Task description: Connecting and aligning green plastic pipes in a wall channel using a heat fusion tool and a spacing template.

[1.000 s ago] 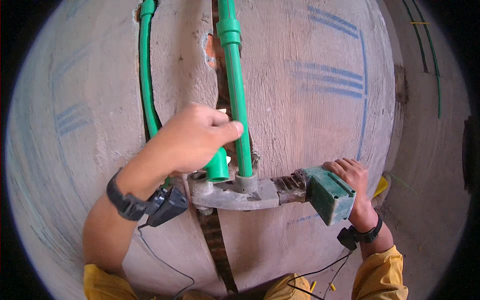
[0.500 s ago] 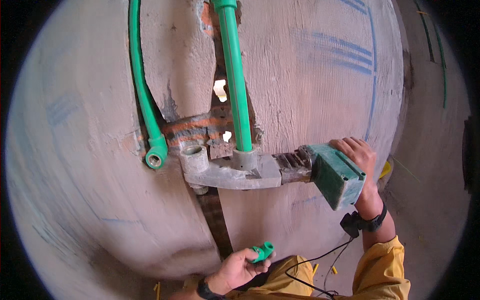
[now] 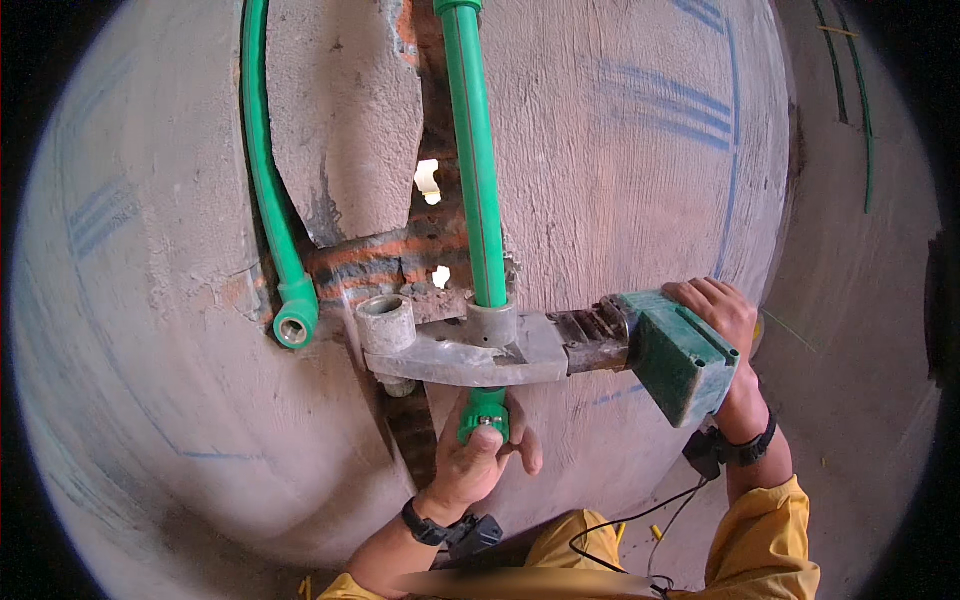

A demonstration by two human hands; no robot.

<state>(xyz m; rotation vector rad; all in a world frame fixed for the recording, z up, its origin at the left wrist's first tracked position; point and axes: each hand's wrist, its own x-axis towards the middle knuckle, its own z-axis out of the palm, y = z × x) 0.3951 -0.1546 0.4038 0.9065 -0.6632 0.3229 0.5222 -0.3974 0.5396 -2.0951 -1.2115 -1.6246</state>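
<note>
My right hand point(image 3: 722, 320) grips the green body of a pipe welding iron point(image 3: 684, 358), held level in front of the wall. On its grey metal heating plate point(image 3: 470, 362), the end of an upright green plastic pipe point(image 3: 478, 180) sits in the upper socket. Directly below that socket, my left hand point(image 3: 478, 462) pinches a green pipe elbow fitting point(image 3: 486, 418) with its fingers and thumb. The fitting's upper end meets the underside of the plate; the contact itself is hidden. A second, wider socket point(image 3: 386, 322) on the plate's left end is vacant.
Left of the iron, another green pipe point(image 3: 270, 180) ends in an elbow point(image 3: 295, 324) with a metal-lined opening. A chiselled groove with exposed brick point(image 3: 390, 262) runs through the plastered wall point(image 3: 620, 200). A black cable point(image 3: 630, 515) hangs near my right forearm.
My left hand has risen from low down, bringing the elbow fitting up against the underside of the heating plate. My right hand keeps the iron nearly still on the pipe.
</note>
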